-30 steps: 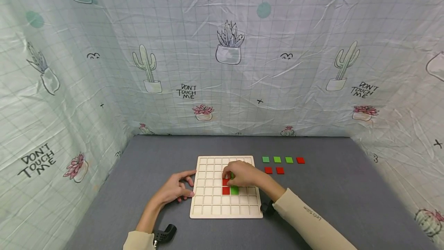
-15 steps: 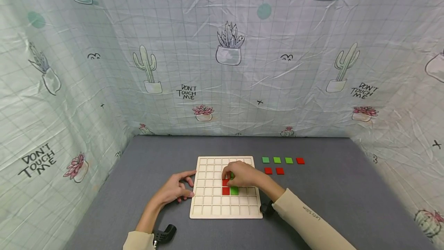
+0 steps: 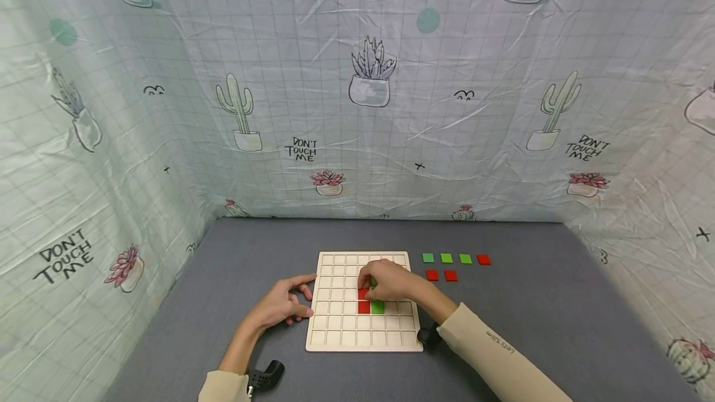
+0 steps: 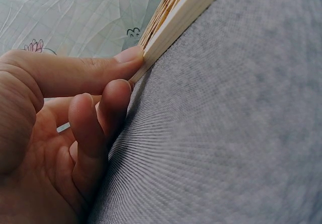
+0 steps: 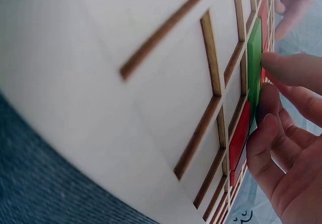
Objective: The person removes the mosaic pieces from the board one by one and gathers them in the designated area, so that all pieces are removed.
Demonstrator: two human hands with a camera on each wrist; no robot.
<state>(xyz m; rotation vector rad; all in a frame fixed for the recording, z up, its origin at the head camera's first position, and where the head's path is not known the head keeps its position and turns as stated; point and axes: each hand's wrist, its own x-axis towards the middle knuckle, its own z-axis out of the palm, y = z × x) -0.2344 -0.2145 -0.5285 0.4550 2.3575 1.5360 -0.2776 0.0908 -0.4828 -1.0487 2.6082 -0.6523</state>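
Note:
A pale wooden grid board (image 3: 335,343) lies in the middle of the table, with red and green square tiles in its cells. My left hand (image 3: 280,303) is at the board's left edge, index finger stretched out and thumb touching the side; the thumb tip shows on the wood rim in the left wrist view. My right hand (image 3: 390,279) rests over the board, fingers bent, thumb and index tips at a red tile (image 3: 362,293). Below sit another red tile (image 3: 364,307) and a green tile (image 3: 377,307). The hand hides part of this group; whether it pinches a tile, I cannot tell.
Right of the board, several loose tiles lie in two rows: green tiles (image 3: 446,258) and a red tile (image 3: 483,259) behind, two red tiles (image 3: 432,275) in front. The grey table (image 3: 268,241) meets a printed curtain (image 3: 368,141) at the back and sides.
The head view has shifted very slightly. Both hands, the board and the tiles stay in the same places.

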